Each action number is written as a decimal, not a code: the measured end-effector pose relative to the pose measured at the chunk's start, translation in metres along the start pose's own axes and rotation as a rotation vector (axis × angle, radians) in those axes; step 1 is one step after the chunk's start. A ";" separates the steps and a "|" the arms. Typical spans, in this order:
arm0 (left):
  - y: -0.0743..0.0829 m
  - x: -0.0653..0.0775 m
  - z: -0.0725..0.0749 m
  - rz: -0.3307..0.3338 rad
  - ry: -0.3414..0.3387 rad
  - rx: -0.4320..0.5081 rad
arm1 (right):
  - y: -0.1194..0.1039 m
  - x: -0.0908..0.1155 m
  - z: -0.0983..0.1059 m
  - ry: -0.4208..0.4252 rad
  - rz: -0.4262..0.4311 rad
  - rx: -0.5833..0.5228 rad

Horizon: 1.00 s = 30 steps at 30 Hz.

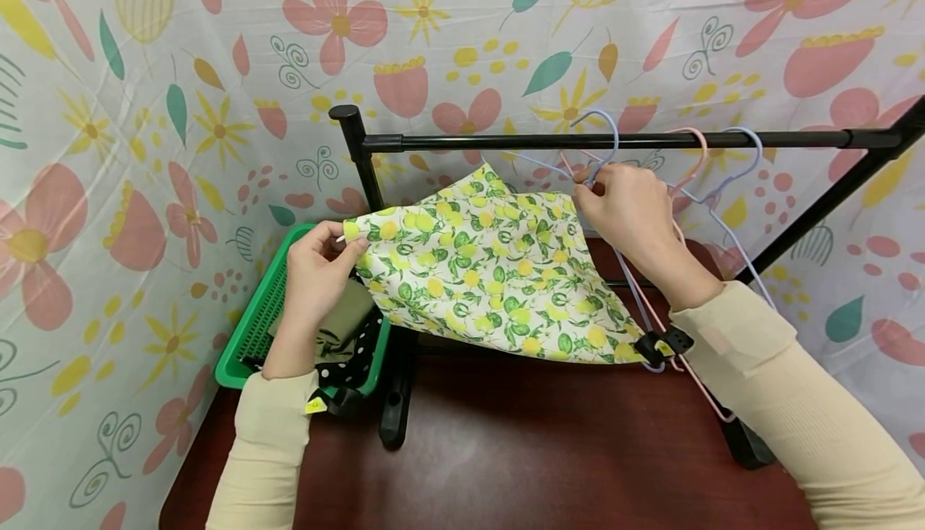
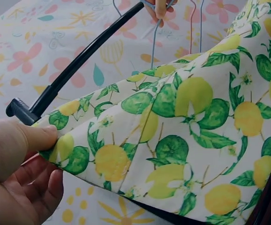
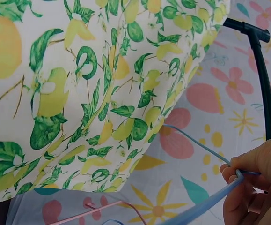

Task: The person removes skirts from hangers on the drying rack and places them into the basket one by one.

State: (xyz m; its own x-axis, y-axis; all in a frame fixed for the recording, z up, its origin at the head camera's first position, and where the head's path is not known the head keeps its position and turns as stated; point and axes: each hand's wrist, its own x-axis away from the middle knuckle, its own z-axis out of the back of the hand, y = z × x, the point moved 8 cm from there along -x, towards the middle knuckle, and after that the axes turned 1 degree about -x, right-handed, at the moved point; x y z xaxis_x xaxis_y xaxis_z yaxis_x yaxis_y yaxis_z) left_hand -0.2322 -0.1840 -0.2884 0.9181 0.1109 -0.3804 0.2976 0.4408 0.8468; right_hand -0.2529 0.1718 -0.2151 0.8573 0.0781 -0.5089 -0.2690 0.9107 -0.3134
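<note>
A lemon-print cloth (image 1: 477, 273), white with yellow fruit and green leaves, stretches between my hands. My left hand (image 1: 318, 269) pinches its upper left corner between thumb and fingers; the left wrist view shows that pinched corner of cloth (image 2: 112, 154) up close. With my right hand (image 1: 629, 205) I grip a blue hanger (image 1: 603, 124) just below its hook, at the rail. In the right wrist view one arm of the hanger (image 3: 196, 143) runs toward the cloth and passes behind it. Part of the hanger is hidden by the cloth.
A black clothes rail (image 1: 462, 142) crosses in front of a flowered curtain (image 1: 173, 289). Further right hang a pink hanger (image 1: 697, 152) and another blue hanger (image 1: 751, 144). On the dark wooden table (image 1: 549, 442), at left, a green basket (image 1: 249, 337) holds folded dark and olive cloths.
</note>
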 end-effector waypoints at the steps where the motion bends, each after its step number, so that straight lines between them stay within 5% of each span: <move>1: 0.001 0.000 0.001 -0.002 0.003 -0.014 | 0.001 0.000 0.000 0.000 0.001 -0.010; 14: 0.010 0.007 -0.002 0.123 0.000 0.037 | 0.015 0.004 -0.001 0.025 0.036 -0.074; 30: 0.017 0.004 0.012 0.070 0.148 -0.146 | 0.016 0.005 0.003 0.050 0.052 -0.076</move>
State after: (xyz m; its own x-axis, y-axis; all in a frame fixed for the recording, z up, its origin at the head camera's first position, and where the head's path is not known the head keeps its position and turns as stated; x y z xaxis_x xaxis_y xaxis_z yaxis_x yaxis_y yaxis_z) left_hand -0.2198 -0.1871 -0.2711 0.8837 0.2706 -0.3819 0.1835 0.5502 0.8146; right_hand -0.2518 0.1882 -0.2208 0.8191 0.1021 -0.5645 -0.3461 0.8727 -0.3443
